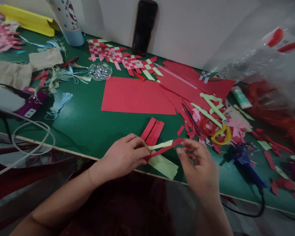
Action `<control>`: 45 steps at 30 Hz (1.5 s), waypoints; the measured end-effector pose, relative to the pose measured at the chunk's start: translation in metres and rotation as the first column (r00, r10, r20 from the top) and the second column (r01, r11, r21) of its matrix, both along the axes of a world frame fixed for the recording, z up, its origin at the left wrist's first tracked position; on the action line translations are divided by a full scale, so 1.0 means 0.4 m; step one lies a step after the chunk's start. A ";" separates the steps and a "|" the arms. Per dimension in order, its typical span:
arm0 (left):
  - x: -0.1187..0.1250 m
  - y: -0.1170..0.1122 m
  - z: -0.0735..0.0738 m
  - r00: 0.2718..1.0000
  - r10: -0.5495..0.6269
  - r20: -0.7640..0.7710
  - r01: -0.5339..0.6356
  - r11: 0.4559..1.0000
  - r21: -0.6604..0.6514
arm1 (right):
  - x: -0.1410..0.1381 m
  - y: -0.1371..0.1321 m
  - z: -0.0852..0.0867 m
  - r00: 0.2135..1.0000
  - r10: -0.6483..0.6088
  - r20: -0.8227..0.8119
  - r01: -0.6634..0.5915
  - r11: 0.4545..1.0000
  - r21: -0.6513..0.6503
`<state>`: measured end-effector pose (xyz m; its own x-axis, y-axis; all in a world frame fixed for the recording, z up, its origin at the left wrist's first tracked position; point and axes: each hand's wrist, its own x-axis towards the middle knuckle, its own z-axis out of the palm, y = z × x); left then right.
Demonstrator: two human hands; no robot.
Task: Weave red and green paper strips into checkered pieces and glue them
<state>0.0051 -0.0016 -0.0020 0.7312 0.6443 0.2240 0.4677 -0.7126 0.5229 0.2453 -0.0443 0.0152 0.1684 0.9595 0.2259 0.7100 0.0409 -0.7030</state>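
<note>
Just behind the left hand runs the table edge, open tabletop ahead; left and right hand pinch a slender red strip.

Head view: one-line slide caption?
Left hand holds a red paper strip, right hand at its far end, over a green table.

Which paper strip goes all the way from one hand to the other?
The long red strip, slanting from the left hand to the right hand; the pale green strip beside it stops short of the right.
</note>
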 end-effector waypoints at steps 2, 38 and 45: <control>0.001 -0.001 -0.002 1.000 -0.007 0.006 0.007 1.000 -0.015 | 0.002 -0.029 -0.012 0.971 0.115 0.209 -0.121 0.993 0.013; 0.002 -0.001 -0.008 0.999 0.005 -0.039 -0.004 1.000 0.011 | -0.082 -0.089 -0.011 0.826 0.425 0.370 -0.423 0.902 -0.091; 0.001 -0.003 -0.009 0.998 0.016 -0.056 -0.016 1.000 -0.008 | -0.058 -0.096 -0.011 0.880 0.256 0.401 -0.281 0.960 0.003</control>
